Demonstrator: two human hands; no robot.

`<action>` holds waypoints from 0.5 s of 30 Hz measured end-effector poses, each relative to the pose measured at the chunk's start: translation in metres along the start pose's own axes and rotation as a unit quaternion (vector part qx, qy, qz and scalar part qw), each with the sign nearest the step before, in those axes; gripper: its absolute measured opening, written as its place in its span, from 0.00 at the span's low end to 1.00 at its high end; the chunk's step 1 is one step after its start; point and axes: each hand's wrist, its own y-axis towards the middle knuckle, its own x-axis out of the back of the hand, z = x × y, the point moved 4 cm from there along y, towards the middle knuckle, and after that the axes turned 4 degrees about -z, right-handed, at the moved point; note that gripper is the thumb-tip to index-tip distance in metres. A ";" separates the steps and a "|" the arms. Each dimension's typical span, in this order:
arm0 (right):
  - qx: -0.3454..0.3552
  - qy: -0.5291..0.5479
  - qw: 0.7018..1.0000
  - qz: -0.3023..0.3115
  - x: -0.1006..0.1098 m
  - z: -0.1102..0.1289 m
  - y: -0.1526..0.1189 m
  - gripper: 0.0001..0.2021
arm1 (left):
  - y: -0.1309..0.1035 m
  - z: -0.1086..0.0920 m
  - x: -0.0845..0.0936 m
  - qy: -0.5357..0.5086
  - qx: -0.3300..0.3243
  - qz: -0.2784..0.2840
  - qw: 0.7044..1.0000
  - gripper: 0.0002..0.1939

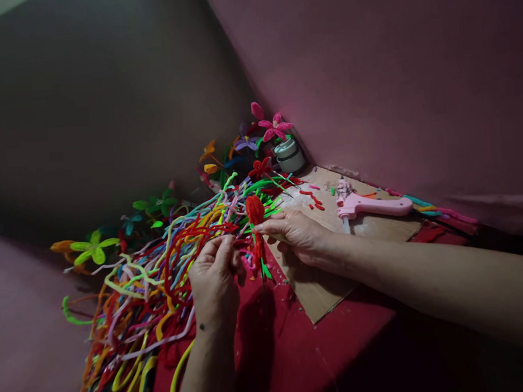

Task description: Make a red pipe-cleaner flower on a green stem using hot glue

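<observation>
My left hand is closed around strands at the near edge of a big heap of coloured pipe cleaners. My right hand reaches in from the right and pinches a red pipe-cleaner flower, whose stem with a green leaf runs down between both hands. Exactly which strand the left fingers grip is hidden behind the hand.
A pink glue gun lies on a wooden board over a red cloth. Finished pipe-cleaner flowers stand in the corner beside a small white jar. Pink walls close in behind and to the right.
</observation>
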 end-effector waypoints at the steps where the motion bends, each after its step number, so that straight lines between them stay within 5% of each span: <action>1: 0.004 0.000 1.000 -0.002 0.000 0.000 0.000 0.09 | -0.001 -0.002 -0.001 0.026 -0.031 0.000 0.999 0.10; 6: 0.013 0.014 0.999 0.026 -0.005 0.000 -0.004 0.08 | -0.014 0.003 -0.014 0.125 -0.115 0.046 0.984 0.18; 11: 0.050 0.030 0.997 0.059 -0.011 0.002 -0.008 0.07 | -0.022 0.005 -0.010 0.313 -0.220 -0.019 0.924 0.08; 15: 0.092 0.014 0.992 0.082 -0.012 0.004 -0.009 0.06 | -0.022 -0.002 -0.006 0.355 -0.270 -0.033 0.895 0.06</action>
